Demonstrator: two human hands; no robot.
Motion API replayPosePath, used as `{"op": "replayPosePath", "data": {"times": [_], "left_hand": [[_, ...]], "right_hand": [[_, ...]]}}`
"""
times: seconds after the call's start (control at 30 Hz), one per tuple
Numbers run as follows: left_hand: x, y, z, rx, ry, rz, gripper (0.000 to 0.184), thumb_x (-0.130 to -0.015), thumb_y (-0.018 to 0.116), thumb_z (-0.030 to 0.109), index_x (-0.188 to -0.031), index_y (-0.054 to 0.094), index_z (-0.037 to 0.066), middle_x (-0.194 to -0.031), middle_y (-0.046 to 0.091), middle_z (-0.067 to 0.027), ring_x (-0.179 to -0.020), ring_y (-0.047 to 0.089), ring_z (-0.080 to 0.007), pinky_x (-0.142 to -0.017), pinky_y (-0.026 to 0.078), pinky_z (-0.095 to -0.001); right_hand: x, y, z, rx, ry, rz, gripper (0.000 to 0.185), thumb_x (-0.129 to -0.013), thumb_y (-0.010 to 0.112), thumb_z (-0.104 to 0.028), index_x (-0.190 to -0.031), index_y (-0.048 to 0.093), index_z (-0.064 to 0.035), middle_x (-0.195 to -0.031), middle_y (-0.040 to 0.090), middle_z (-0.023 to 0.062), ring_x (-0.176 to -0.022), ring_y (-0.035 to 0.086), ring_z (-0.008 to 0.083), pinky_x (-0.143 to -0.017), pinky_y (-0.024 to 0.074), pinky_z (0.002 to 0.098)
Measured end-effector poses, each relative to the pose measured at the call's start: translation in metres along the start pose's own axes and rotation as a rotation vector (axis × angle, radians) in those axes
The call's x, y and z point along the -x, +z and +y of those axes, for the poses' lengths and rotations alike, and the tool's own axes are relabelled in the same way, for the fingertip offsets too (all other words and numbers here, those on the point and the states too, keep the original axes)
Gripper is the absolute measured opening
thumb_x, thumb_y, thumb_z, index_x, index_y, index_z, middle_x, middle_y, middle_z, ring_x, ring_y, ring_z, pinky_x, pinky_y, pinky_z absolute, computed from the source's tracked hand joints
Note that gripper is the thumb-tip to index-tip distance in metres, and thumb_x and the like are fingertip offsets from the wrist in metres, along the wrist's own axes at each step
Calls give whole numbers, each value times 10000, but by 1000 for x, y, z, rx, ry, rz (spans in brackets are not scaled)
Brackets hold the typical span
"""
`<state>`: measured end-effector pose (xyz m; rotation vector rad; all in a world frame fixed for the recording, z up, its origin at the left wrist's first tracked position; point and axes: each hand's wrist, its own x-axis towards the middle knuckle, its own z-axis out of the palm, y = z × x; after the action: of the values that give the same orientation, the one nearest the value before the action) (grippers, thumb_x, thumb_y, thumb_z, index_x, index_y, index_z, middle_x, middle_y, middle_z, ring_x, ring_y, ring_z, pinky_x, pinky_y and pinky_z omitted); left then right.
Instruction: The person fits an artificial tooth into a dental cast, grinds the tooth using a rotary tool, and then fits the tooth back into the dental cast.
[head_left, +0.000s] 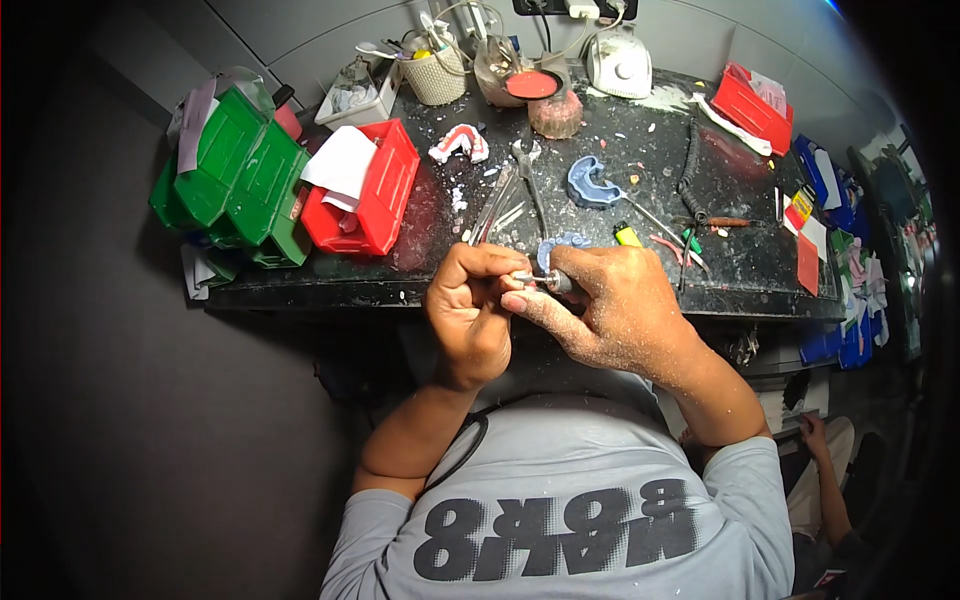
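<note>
My right hand (630, 300), dusted with pale powder, is closed around a grey rotary handpiece (560, 283). The handpiece's thin metal bit points left toward my left hand. My left hand (472, 315) pinches a small whitish piece, mostly hidden by the fingertips, so I cannot tell its exact kind. The tip of the bit is at or very near this piece. Both hands meet just in front of the table's near edge. Just beyond them lies a small blue dental mould part (560, 246), partly covered by my right hand.
On the dusty black table (640, 140) lie a pair of pliers (527, 165), a blue dental model (594, 184) and a white-and-red dental model (460, 144). Red bin (395, 185) and green bins (245, 165) stand left. Another person's hand (815, 435) shows lower right.
</note>
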<state>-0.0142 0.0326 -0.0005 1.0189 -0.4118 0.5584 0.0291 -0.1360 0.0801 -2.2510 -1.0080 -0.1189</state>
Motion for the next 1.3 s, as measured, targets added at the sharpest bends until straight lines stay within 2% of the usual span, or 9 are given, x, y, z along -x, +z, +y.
{"op": "replayPosePath", "data": {"times": [0.4,0.47,0.5,0.67,0.83,1.07,1.2,1.27,1.3], "left_hand": [[-2,2,1,-14,0,1,133,-986,667,-20,-1084,578,-7,-1071,665,-124,-896,630,-92,-869,528,-256],[0,2,4,-45,-58,44,254,-932,760,37,-1083,558,8,-1005,645,-128,-894,613,-167,-940,516,-374],[0,1,4,-45,-59,46,254,-932,760,37,-1083,558,8,-1005,645,-128,-894,613,-167,-940,516,-374],[1,-2,5,-38,-88,27,233,-931,730,-18,-1084,556,-1,-1024,650,-144,-915,627,-171,-917,526,-346],[0,0,7,-88,-44,10,191,-937,684,-70,-1076,565,-17,-1036,650,-158,-916,632,-167,-875,528,-310],[-2,-1,12,-176,-42,-3,115,-965,628,-98,-1043,579,-30,-1047,657,-175,-890,635,-157,-838,525,-277],[-3,-1,11,-171,-38,2,101,-970,621,-97,-1035,579,-33,-1048,661,-176,-883,634,-155,-831,528,-281],[-4,-2,11,-193,-16,-30,63,-1022,649,23,-1041,624,-32,-1080,678,-139,-871,634,-99,-821,533,-247],[-4,-1,11,-193,-16,-31,63,-1022,649,23,-1041,624,-32,-1080,678,-139,-871,634,-99,-821,533,-247]], "right_hand": [[-1,2,2,32,-27,17,563,-907,724,-575,-709,656,-53,-580,638,120,-533,661,325,-540,498,440],[0,3,3,1,-21,16,567,-904,729,-577,-704,654,-52,-577,635,121,-525,657,323,-527,498,435],[-1,3,4,-5,-16,23,570,-903,728,-584,-701,654,-56,-573,632,117,-519,653,323,-522,494,434],[-1,5,7,-37,-13,22,571,-896,730,-596,-691,649,-69,-561,619,99,-512,640,314,-533,465,443],[-1,-3,3,-26,14,-16,575,-880,734,-615,-682,642,-83,-553,608,78,-512,612,299,-603,414,445],[-1,-2,3,19,14,-20,575,-885,726,-620,-691,648,-85,-567,623,72,-528,625,297,-632,426,449],[0,-1,3,39,3,-15,568,-893,717,-617,-701,650,-86,-579,636,71,-539,638,297,-642,430,458],[0,-1,3,50,-6,-11,564,-896,715,-615,-706,652,-87,-582,640,71,-542,641,297,-646,431,460],[0,-1,3,43,-1,-18,561,-898,713,-612,-708,652,-88,-584,642,71,-544,642,298,-647,431,463]]}}
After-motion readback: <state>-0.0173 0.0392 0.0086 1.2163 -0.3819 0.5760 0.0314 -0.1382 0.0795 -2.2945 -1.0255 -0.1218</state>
